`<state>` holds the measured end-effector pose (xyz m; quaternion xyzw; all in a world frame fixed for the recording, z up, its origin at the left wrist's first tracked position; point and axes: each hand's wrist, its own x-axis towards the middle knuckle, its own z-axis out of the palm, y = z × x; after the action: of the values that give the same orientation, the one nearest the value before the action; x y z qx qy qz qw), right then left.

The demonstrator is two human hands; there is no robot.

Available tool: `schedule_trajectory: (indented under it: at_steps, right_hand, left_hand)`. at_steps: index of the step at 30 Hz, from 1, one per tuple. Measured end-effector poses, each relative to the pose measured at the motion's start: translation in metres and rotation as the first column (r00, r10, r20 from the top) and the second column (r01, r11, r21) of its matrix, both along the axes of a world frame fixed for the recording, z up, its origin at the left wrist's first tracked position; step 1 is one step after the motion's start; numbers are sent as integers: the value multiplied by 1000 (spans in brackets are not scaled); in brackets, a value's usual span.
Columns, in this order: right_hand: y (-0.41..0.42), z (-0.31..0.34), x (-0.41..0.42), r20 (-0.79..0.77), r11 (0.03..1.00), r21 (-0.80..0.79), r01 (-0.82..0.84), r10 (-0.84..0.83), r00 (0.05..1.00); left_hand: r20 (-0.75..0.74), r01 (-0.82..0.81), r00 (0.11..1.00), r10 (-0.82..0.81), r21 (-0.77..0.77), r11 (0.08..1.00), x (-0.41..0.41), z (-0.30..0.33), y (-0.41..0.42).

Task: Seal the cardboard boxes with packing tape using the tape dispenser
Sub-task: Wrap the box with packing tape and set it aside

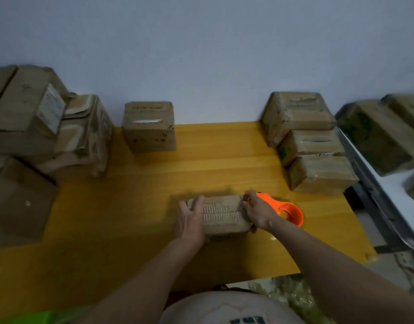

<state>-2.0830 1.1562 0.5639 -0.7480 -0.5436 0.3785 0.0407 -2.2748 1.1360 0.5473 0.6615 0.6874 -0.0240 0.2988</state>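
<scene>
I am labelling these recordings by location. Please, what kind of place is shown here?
Probably a small packing or shipping workstation: a yellow table against a plain wall, many cardboard boxes stacked around its edges, and an orange tape dispenser held at the box in front.

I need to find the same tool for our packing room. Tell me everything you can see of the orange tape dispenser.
The tape dispenser looks like bright orange plastic: a round ring housing with a paler core showing inside, and a narrower arm running up-left to the box's right end. It lies low at the yellow table, just right of that box. The right hand grips the arm, hiding much of it. Its blade and any tape strip cannot be made out.
</scene>
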Motion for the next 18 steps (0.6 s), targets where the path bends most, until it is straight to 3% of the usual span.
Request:
schedule_trajectory:
  at_steps: [6,9,11,18]
  right_hand:
    - [12,-13,21,152,970,83,-228,213,965]
    - [6,-21,14,228,831,241,-501,453,862]
    - [2,-29,7,270,760,212,-614,558,784]
    - [4,-47,4,343,754,221,-619,534,773]
  left_hand:
    - [-233,206,955,-184,74,976,16,-11,14]
    - [-220,266,941,-255,22,964,13,-18,18]
    - [-252,283,929,-271,14,959,12,-19,20]
    - [-382,356,865,-325,13,934,17,-14,26]
